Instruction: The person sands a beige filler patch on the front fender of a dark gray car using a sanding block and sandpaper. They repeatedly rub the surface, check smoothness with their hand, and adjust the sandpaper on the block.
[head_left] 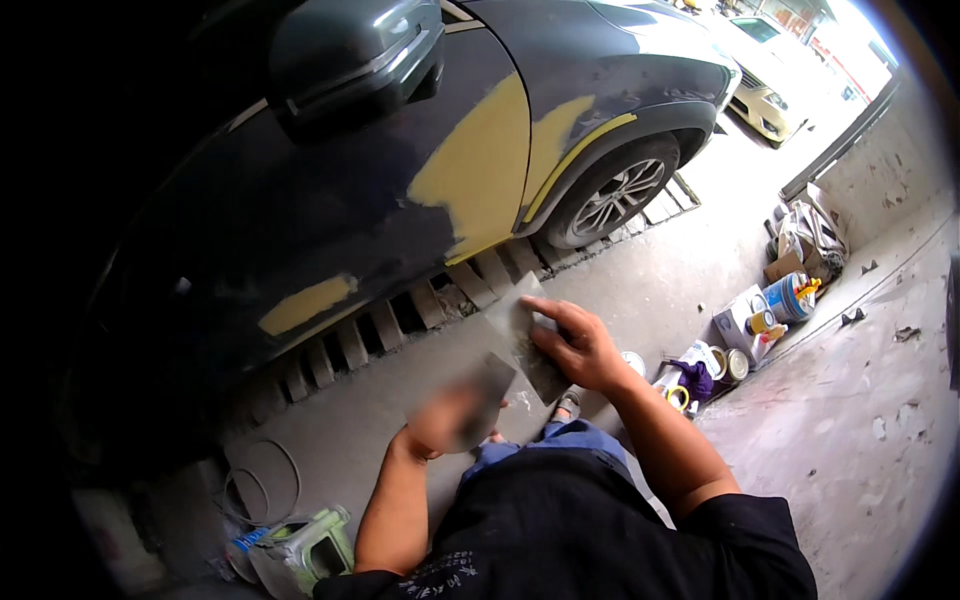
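Grey rectangular sheet (pixel 518 322) is up in the right hand (pixel 592 352), held out over the concrete floor (pixel 665 290) between the person and the car. That hand has fingers and thumb on the sheet's right side, so yeah, it's gripping it. Left hand (pixel 445 415) is a blurry mess, tbh. There's a dark flat piece (pixel 492 378) right at it, angled toward the sheet, but I can't tell whether the fingers are clamped on it or just against it.

Car's a dark SUV (pixel 560 60) with yellowish filler patches: a big one (pixel 480 165) on the front door, a smaller one (pixel 555 125) on the fender and another (pixel 305 305) low down on the door. Front wheel (pixel 615 200) sits near slatted floor grating (pixel 380 325) that runs along under the sill.

Over by the wall on the right you've got a blue can (pixel 783 300), a white box (pixel 738 318), a purple cloth (pixel 693 382) and a yellow tape roll (pixel 677 399). Lower left, there's a green container (pixel 325 545) near a looped hose (pixel 262 482).
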